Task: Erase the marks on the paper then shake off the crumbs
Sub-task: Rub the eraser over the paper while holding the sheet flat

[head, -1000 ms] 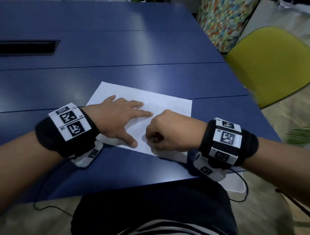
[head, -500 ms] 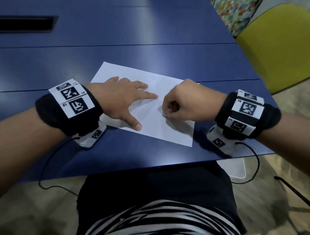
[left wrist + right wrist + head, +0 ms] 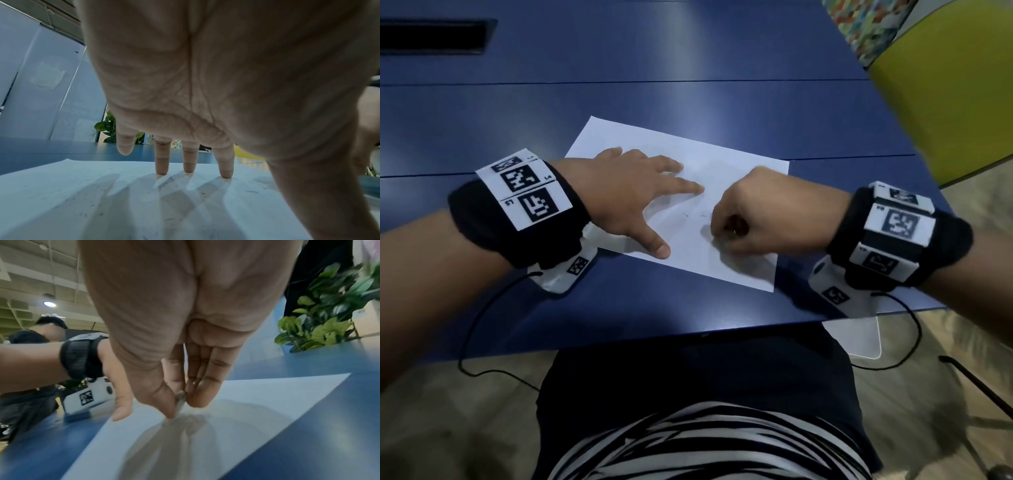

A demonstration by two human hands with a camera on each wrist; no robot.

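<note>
A white sheet of paper (image 3: 729, 161) lies on the blue table (image 3: 688, 68), skewed, near the front edge. My left hand (image 3: 633, 202) lies flat on its left half with fingers spread, and its fingertips (image 3: 162, 170) press the paper (image 3: 82, 194). My right hand (image 3: 750, 212) is curled on the right half of the sheet. It pinches a small grey eraser (image 3: 180, 400) between thumb and fingers, tip down on the paper (image 3: 267, 402). Faint pencil marks (image 3: 693, 215) and fine crumbs show between the two hands.
A yellow-green chair (image 3: 945, 85) stands at the table's right side. A dark cable slot (image 3: 431, 36) is sunk into the table at the far left. A white box (image 3: 856, 335) sits below the front edge. Potted plants (image 3: 329, 313) stand beyond.
My right hand with the eraser has shifted across the right half of the sheet in rubbing strokes. My left hand has kept its flat hold. My head has tilted down.
</note>
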